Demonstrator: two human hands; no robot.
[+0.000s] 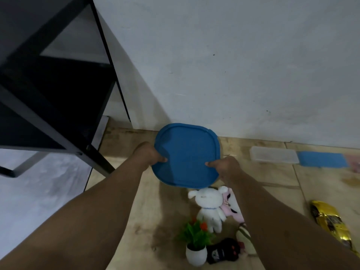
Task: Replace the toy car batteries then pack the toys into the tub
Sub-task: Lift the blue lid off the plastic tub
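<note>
Holding the blue lid (187, 154) in both hands, thumbs on top, fingers curled under its edges: left hand (149, 154) at its 9 o'clock edge, right hand (227, 165) at 3 o'clock. Lid raised above the floor (136, 201), face toward me. Gold toy car (331, 221) lies on the floor at 4 o'clock from my hands, long axis running 11-to-5; right hand nearer. White plush (210, 207) sits at 6 o'clock, just below the lid. Tub body not identifiable with certainty. Judgement: car reached rightward first.
</note>
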